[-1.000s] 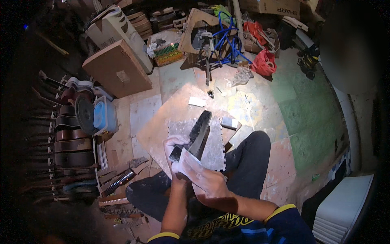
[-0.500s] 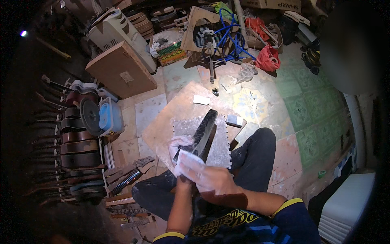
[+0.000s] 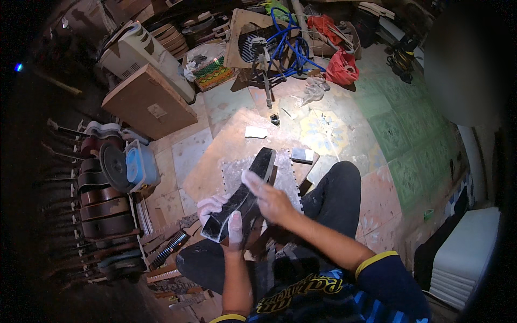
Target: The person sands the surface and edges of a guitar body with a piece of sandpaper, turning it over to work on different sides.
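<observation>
A black guitar body, curved in at the waist and dusted white, stands tilted on edge above my lap, its narrow side facing up. My left hand grips its near end, with the thumb on the near edge and whitened fingers wrapped over the far side. My right hand lies against the side near the waist, fingers pressed together and pointing up and left. Their tips are white and a little blurred; whether a thin sheet lies under them is hidden. Beneath is a grey dusty foam mat.
Ahead on the floor lie a white piece, a small dark pot and a grey block. Several guitars line the left, beside a blue tub. A brown board leans behind; a white ribbed case stands right.
My right hand has slid up and away from my left hand along the guitar body. The body has tilted, showing more of its near end. The view has shifted slightly.
</observation>
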Tool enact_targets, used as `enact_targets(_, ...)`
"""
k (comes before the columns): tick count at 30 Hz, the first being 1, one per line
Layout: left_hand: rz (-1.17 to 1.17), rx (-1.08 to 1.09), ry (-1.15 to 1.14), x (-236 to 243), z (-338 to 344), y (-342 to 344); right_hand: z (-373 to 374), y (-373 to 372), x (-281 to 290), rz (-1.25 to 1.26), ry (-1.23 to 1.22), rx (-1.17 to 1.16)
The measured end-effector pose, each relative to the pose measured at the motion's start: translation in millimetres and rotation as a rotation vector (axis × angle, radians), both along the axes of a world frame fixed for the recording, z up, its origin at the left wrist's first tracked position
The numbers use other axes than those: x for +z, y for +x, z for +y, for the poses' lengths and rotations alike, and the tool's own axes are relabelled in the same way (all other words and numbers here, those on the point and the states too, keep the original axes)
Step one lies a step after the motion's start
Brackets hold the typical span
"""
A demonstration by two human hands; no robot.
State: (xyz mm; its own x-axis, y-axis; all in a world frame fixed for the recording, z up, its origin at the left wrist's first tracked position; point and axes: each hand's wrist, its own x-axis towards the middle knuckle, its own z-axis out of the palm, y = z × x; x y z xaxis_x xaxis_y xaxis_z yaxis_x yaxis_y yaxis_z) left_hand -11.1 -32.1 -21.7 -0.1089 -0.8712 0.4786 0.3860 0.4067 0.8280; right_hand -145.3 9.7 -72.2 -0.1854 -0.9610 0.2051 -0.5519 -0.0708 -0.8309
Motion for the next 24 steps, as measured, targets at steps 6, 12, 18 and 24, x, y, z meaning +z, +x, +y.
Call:
enact_targets(6,0.072,-0.021,0.024,-7.9,-7.1,4.9,-39.3,-44.2,-51.3,0.275,-0.04,-0.186)
enact_targets(12,0.225,-0.213,0.353,-50.7,-3.7,35.0,-32.6,-46.9,-42.1,0.289,0.055,-0.028)
enact_targets(18,0.246,-0.059,0.178,-17.0,-9.7,17.8,-10.8,6.4,-29.1,0.135,-0.188,-0.003)
enact_targets(24,0.225,-0.093,0.127,-0.5,-8.9,9.9,-42.7,-23.6,-69.1,0.29,-0.211,-0.333)
